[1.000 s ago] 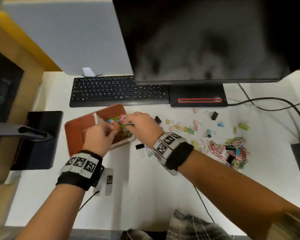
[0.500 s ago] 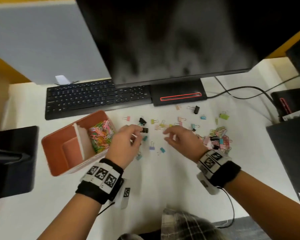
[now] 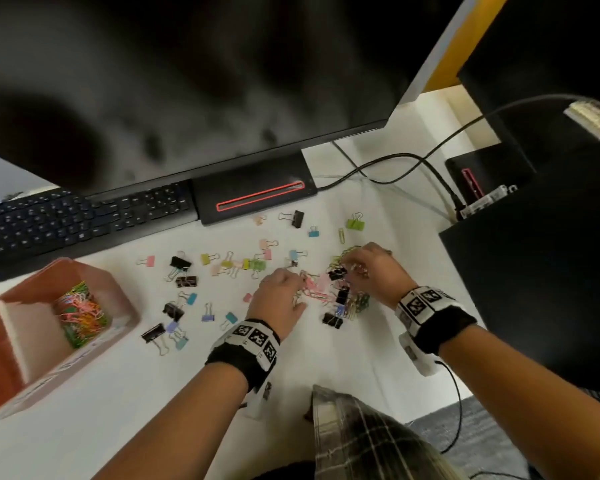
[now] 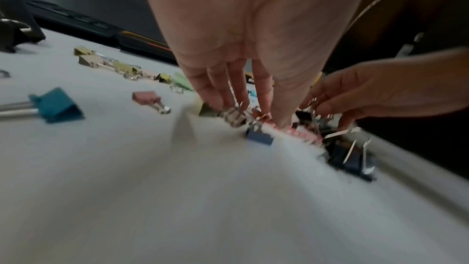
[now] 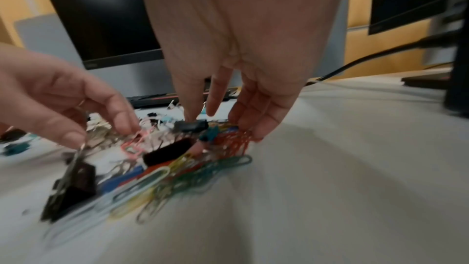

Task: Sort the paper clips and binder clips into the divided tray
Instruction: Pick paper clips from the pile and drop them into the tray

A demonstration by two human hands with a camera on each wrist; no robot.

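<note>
progress: partway, prob under half.

divided tray (image 3: 122, 299) sits at desk's left edge, well apart from both hands. its right compartment holds a loose bunch of coloured paper clips (image 3: 80, 315). the compartment left of the white divider (image 3: 13, 327) shows only bare orange floor as far as the head view goes; no binder clips in there that i can see. tray's far left end runs out of frame, can't say more.

left to do: nearly all the binder clips (image 3: 184, 271) lie scattered on the white desk (image 3: 153, 393) between tray and monitor base (image 3: 253, 199) — black, pink, yellow, green, blue, lilac. several more nr the tray's right wall. a mixed heap (image 3: 347, 299) of paper clips tangled w/ binder clips lies to the right, nr a black box.

hands: both are down in that heap. left hand (image 3: 279, 299) — fingers curled down, tips in among pink paper clips; left wrist view shows fingertips (image 4: 215, 97) touching wire handles and clips, but blur hides whether anything is actually pinched. can't tell. right hand (image 3: 374, 271) — fingers hang down, loosely spread over the heap; right wrist view has thumb tip on a black binder clip (image 5: 190, 125), other fingers brushing red paper clips (image 5: 238, 140). grip or mere touch — can't tell.

judgement: paper clip side begun, not finished. binder clip side apparently not begun. heap needs untangling first; clips prob snag on each other.
</note>
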